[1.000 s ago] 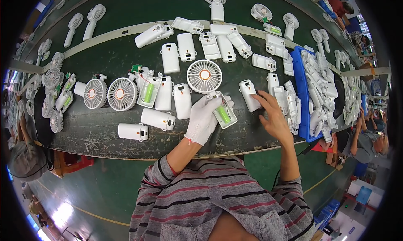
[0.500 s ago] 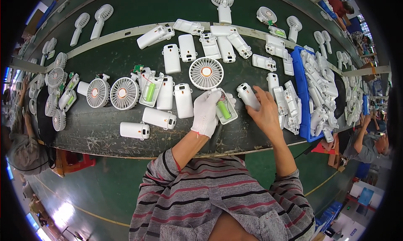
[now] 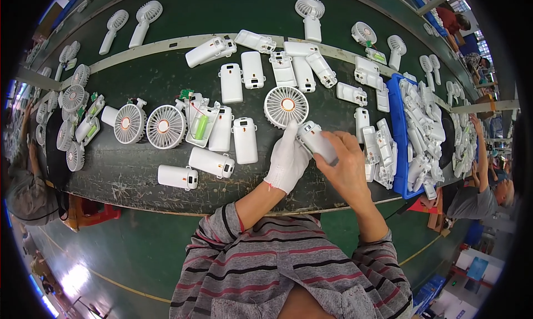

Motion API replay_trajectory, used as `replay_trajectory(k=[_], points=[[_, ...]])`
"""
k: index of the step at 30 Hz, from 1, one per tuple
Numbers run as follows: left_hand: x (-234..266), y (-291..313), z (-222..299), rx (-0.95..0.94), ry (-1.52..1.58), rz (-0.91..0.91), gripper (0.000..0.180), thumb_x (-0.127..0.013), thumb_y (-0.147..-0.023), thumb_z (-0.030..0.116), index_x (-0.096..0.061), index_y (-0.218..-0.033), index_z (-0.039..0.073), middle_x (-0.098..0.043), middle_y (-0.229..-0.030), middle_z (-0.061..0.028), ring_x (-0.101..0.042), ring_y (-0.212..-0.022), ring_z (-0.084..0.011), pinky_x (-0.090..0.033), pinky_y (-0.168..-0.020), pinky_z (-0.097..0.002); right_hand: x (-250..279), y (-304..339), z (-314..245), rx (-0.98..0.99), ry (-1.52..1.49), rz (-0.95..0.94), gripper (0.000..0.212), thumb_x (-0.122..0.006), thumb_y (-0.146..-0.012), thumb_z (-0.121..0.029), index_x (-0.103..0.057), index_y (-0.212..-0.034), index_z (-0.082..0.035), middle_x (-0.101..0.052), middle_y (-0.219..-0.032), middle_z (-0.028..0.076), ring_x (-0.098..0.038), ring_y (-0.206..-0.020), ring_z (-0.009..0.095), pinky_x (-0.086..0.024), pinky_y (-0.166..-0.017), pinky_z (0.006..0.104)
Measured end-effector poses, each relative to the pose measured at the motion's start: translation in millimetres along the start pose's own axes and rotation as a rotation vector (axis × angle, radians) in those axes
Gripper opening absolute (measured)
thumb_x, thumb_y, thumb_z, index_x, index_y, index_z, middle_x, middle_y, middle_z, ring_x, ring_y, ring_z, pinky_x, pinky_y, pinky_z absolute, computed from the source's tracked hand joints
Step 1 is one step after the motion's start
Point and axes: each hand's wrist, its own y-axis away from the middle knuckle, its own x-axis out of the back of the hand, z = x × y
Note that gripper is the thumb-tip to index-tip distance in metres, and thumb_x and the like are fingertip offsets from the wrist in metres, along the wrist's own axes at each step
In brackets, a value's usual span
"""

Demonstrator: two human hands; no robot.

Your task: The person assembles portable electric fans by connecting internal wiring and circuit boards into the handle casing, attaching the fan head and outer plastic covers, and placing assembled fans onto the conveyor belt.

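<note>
My left hand (image 3: 286, 162), in a white knit glove, is closed around the handle of a small white handheld fan. The fan's round head (image 3: 286, 106) points away from me, its grille facing up. With bare fingers my right hand (image 3: 350, 172) grips a white handle cover (image 3: 317, 142) and holds it over the fan's handle. That handle and the green battery inside it are hidden now by the cover and my hand; whether cover and handle touch I cannot tell.
Several loose handle covers (image 3: 245, 141) lie left of my hands and beyond them. Fans with grilles up (image 3: 166, 126) and an open handle with a green battery (image 3: 201, 124) sit at left. A blue crate (image 3: 395, 97) full of white parts stands at right, beside stacked shells (image 3: 384, 147).
My right hand has brought the cover leftward over the open handle, hiding the battery. My left hand and the fan have shifted slightly right. The whole view has moved a little.
</note>
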Motion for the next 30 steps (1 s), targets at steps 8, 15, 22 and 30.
replay_trajectory(k=[8,15,22,30], points=[[2,-1,-6,-0.027,-0.212,0.039,0.019,-0.058,-0.089,0.010,-0.056,-0.102,-0.003,-0.060,-0.099,-0.0077,-0.057,-0.090,-0.0152,-0.046,-0.082,-0.0301,-6,1,-7,0.018,0.033,-0.055,0.046,-0.073,-0.065,-0.002,-0.060,-0.108,0.002,-0.055,-0.096,0.015,-0.052,-0.085,0.031,-0.046,-0.073,0.0403],[6,-3,-14,-0.132,-0.329,0.066,0.019,-0.060,-0.085,0.002,-0.057,-0.104,-0.002,-0.060,-0.098,-0.0050,-0.057,-0.087,-0.0114,-0.046,-0.077,-0.0257,-15,10,-4,0.000,0.031,-0.026,0.048,-0.073,-0.065,0.002,-0.058,-0.111,0.003,-0.054,-0.101,0.017,-0.052,-0.088,0.033,-0.046,-0.074,0.0410],[3,7,-4,-0.150,-0.346,0.016,0.025,-0.057,-0.084,-0.003,-0.055,-0.108,-0.005,-0.061,-0.103,-0.0106,-0.060,-0.092,-0.0161,-0.048,-0.084,-0.0292,-15,12,14,-0.256,-0.170,-0.151,0.039,-0.076,-0.069,-0.012,-0.061,-0.101,0.005,-0.063,-0.089,0.015,-0.060,-0.077,0.025,-0.048,-0.068,0.0336],[-25,42,33,0.058,-0.556,-0.270,0.042,-0.052,-0.082,-0.005,-0.045,-0.123,-0.007,-0.060,-0.112,-0.0176,-0.060,-0.105,-0.0258,-0.051,-0.086,-0.0324,-1,16,14,-0.474,-1.024,-0.671,0.022,-0.070,-0.079,-0.012,-0.065,-0.093,0.005,-0.066,-0.075,0.009,-0.061,-0.065,0.012,-0.047,-0.058,0.0225]])
